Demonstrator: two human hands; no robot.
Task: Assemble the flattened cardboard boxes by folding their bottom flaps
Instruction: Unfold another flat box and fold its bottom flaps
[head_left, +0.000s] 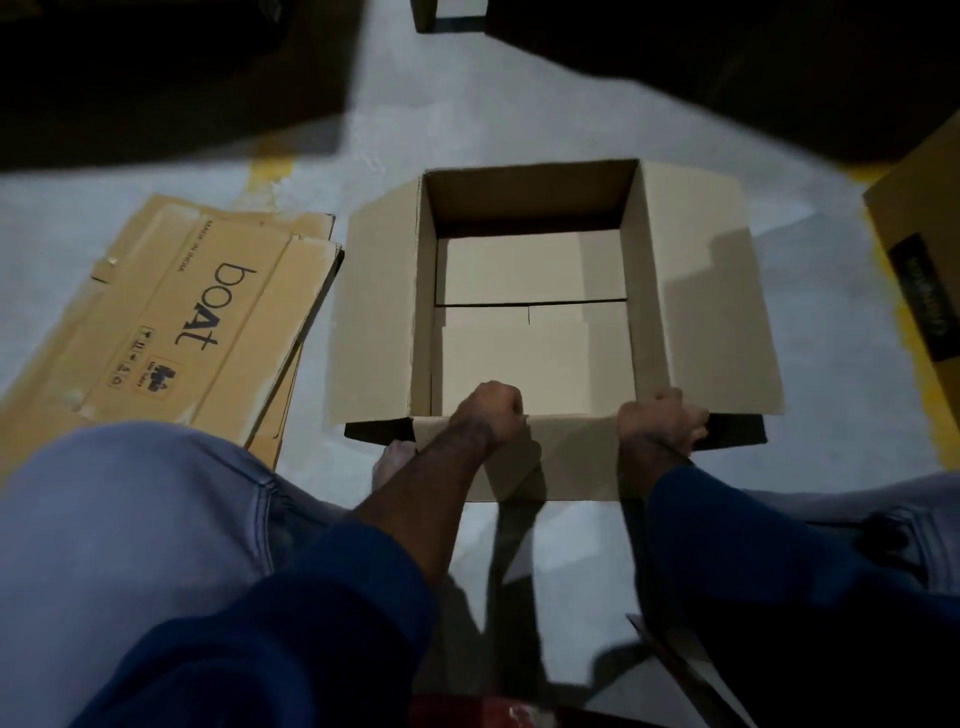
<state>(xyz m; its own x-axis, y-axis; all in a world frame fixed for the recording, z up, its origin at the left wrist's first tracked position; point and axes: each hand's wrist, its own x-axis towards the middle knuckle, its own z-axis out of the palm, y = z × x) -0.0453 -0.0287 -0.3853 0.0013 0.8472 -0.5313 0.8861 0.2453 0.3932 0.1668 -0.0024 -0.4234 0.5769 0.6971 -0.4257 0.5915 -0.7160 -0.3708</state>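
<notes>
Pale-jeaned knees (130, 519) and dark blue sleeves (753, 561) fill the near edge of the view, above a grey floor (519, 119) marked with yellow paint. At the centre of that floor stands the open box (647, 291), mouth up. Its side top flaps are spread outward, and its bottom flaps (519, 353) are folded flat, meeting at a seam across the middle. Just left of it lie the flattened boxes (197, 312), stacked, the top one printed "boAt". A yellow box (919, 249) with a dark label sits at the right edge, apart from the rest. The left hand (491, 410) is curled over the box's near rim, gripping it. The right hand (662, 421) clutches the near right corner.
</notes>
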